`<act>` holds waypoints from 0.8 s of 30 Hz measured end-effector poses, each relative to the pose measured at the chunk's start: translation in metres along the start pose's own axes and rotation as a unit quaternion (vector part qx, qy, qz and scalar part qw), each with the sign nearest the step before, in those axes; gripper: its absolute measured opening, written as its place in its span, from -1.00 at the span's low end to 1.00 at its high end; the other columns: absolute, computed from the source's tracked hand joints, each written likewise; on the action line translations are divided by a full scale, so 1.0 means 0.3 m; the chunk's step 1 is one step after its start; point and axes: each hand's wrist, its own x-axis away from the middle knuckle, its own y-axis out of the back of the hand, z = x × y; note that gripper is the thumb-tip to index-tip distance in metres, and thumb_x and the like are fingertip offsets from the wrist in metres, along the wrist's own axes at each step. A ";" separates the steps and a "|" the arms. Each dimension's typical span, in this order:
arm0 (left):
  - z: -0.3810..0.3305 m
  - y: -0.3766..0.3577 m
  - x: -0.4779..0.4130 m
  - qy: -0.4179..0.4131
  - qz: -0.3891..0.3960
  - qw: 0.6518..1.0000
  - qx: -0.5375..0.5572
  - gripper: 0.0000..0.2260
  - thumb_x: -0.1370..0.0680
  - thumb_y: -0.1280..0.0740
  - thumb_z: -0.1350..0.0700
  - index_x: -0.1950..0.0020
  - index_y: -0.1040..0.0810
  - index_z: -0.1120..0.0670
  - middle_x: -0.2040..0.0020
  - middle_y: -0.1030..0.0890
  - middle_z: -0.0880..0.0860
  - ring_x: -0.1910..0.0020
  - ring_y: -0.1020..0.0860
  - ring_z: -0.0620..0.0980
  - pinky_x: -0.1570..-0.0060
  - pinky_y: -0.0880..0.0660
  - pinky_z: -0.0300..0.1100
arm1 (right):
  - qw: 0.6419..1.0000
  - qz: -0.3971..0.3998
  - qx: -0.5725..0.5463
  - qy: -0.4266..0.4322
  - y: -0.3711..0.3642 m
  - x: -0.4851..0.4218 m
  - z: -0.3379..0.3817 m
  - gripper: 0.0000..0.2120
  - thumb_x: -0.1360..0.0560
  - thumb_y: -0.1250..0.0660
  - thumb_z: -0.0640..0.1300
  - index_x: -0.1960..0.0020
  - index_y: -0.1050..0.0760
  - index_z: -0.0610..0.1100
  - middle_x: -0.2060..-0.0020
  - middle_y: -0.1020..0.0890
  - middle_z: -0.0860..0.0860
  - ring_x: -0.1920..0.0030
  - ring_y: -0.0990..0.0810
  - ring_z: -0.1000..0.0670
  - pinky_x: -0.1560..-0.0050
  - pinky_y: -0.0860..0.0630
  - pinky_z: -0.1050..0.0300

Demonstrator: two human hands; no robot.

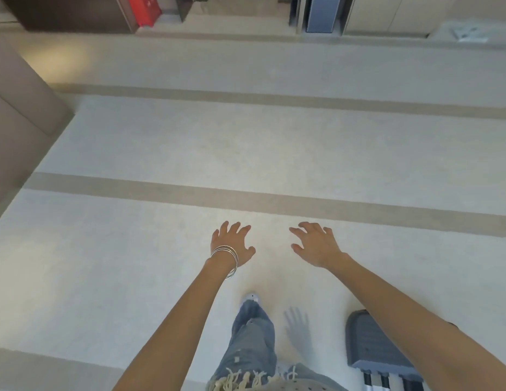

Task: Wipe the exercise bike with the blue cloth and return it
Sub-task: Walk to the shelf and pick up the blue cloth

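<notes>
Both hands are empty. The left hand (232, 242), with thin bangles (225, 256) at the wrist, and the right hand (316, 245) hang palm-down over the floor (189, 136) with fingers spread. The blue cloth is nowhere in view, so the likeliest slip is reaching for the wrong thing, or wiping nothing at all. A grey moulded piece (370, 340) sits at 5 o'clock, just beside the person's legs. It may be the bike's base, but I cannot tell. It is a trip hazard, and the frayed hems of the jeans (252, 334) could catch on it.

The floor is pale and smooth, and darker bands (246, 204) cross it from 9 to 3 o'clock. A brown sofa (17, 114) stands at 9 o'clock and a dark cabinet (76, 12) at 11. A red object (144, 8) is beside the cabinet, and a blue-grey panel (321, 12) stands at 1 o'clock.
</notes>
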 end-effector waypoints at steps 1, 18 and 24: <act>0.004 0.034 -0.048 -0.011 -0.003 1.000 -0.005 -0.44 -0.54 -0.13 -0.14 -0.51 -0.05 -0.10 -0.55 -0.06 -0.03 -0.53 0.07 0.08 -0.49 0.00 0.03 | 1.000 -0.004 -0.005 -0.006 0.032 -0.038 0.002 -0.52 -0.58 -0.06 0.09 -0.48 -0.13 0.05 -0.48 -0.18 0.01 -0.46 -0.14 -0.06 -0.43 -0.09 -0.13; -0.154 0.222 -0.597 -0.143 0.063 0.984 -0.088 -0.44 -0.54 -0.13 -0.13 -0.50 -0.07 -0.09 -0.55 -0.07 -0.04 -0.53 0.03 0.09 -0.47 -0.04 0.03 | 0.990 0.004 -0.072 -0.124 0.182 -0.369 -0.185 -0.52 -0.58 -0.07 0.09 -0.48 -0.14 0.05 -0.48 -0.20 -0.01 -0.45 -0.19 -0.08 -0.42 -0.13 -0.10; -0.318 0.294 -0.782 -0.153 0.067 0.982 -0.083 -0.44 -0.53 -0.15 -0.12 -0.50 -0.07 -0.09 -0.55 -0.08 -0.03 -0.52 0.03 0.10 -0.48 -0.03 0.05 | 0.988 0.011 -0.081 -0.130 0.238 -0.495 -0.372 -0.52 -0.57 -0.08 0.08 -0.47 -0.15 0.05 -0.47 -0.21 0.00 -0.44 -0.20 -0.07 -0.42 -0.13 -0.10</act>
